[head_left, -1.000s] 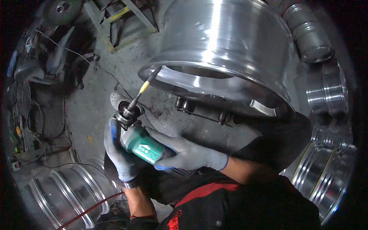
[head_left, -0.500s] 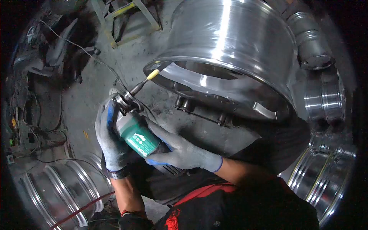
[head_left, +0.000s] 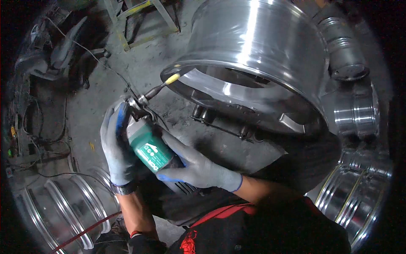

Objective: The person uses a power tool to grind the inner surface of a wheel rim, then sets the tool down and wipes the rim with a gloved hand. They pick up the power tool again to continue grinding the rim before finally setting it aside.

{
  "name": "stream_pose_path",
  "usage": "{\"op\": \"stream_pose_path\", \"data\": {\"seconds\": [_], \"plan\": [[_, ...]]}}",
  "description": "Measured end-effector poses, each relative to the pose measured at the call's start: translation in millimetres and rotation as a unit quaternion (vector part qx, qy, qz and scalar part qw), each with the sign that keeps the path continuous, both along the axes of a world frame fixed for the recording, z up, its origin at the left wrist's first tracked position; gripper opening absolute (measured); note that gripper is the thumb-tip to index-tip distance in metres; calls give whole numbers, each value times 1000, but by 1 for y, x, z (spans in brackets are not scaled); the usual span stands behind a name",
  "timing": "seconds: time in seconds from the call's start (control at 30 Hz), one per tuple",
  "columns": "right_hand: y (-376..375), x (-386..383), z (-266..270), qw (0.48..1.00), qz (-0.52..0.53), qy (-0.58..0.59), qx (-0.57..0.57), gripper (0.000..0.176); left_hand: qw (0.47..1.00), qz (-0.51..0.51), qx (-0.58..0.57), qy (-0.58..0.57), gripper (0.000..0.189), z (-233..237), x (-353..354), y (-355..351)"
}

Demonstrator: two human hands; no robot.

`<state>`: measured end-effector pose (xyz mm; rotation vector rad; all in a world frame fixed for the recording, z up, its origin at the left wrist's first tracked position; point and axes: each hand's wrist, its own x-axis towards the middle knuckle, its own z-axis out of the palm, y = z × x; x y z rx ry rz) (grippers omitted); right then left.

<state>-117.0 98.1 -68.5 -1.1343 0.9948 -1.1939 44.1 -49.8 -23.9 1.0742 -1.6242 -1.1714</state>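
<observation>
A green and grey power tool shaped like an angle grinder [head_left: 151, 149] is held in both my gloved hands. My left hand [head_left: 116, 144] wraps its metal head end, and some of those fingers are hidden behind it. Around the rear of the body, near the vent slots, closes my right hand [head_left: 198, 167]. From the head sticks out a shaft with a yellow tip [head_left: 172, 79], which overlaps the near rim of a large polished metal wheel [head_left: 241, 46] in this view. The wheel lies tilted on its side, its open end toward me.
Under the wheel's edge are dark rollers on a bar [head_left: 205, 113]. More metal wheel rims stand at lower left [head_left: 69, 203] and at right [head_left: 355, 111]. A metal frame stand [head_left: 171, 19] is at the top, and a cable [head_left: 91, 53] crosses the floor.
My hands and the tool have shifted slightly left, and the tool's shaft is angled a little flatter. The wheel appears slightly further right in view. Both hands keep their hold.
</observation>
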Motion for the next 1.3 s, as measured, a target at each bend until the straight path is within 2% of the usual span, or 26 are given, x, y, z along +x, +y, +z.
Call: {"op": "stream_pose_path", "data": {"seconds": [0.03,0.07,0.13,0.23,0.33,0.43,0.5,0.53,0.57,0.7,0.77,0.9,0.97,1.07,1.13,1.17,1.2,1.3], "plan": [[0,1,-1,1000,2,2,0,106,994,-2,-73,-81,53,4,-5,4],[0,3,-2,999,-20,21,-22,103,994,0,-74,-79,53,5,-4,4],[0,3,-1,997,-41,41,-43,100,933,-34,-313,-174,50,4,-4,1],[0,0,5,997,-42,34,-46,99,951,-30,-264,-159,52,2,-4,0],[3,-4,6,994,-39,89,-41,100,955,-18,-229,-190,47,0,2,4],[9,-9,11,998,-15,56,-12,100,940,-34,-271,-202,47,-4,2,13],[15,-8,14,997,9,-68,46,103,944,-52,-263,-190,53,-9,2,8],[16,-7,11,997,10,-68,47,103,947,-70,-255,-180,59,-10,2,6],[17,-5,7,998,2,-45,45,103,923,-64,-309,-219,63,-8,2,9],[12,-6,5,1000,-2,18,24,102,925,-18,-310,-220,64,-5,-2,16],[7,-6,6,1000,1,26,17,102,993,-10,-78,-86,65,-3,0,9],[11,-7,8,1000,3,2,19,103,981,-18,-149,-122,65,-7,2,10],[16,-4,5,999,-1,-19,31,104,934,-58,-293,-197,63,-8,2,13],[18,-3,6,998,-4,-44,34,104,933,-63,-261,-240,63,-7,1,14],[17,-2,5,998,-7,-52,26,104,938,-47,-263,-222,61,-6,-1,16],[13,-2,3,1000,-6,-9,18,103,987,-23,-104,-122,60,-8,1,11],[10,-2,2,999,-6,35,9,103,998,2,57,-16,59,-10,2,8],[1,-4,10,999,7,39,2,103,999,1,-12,-47,59,-6,1,9]]}}
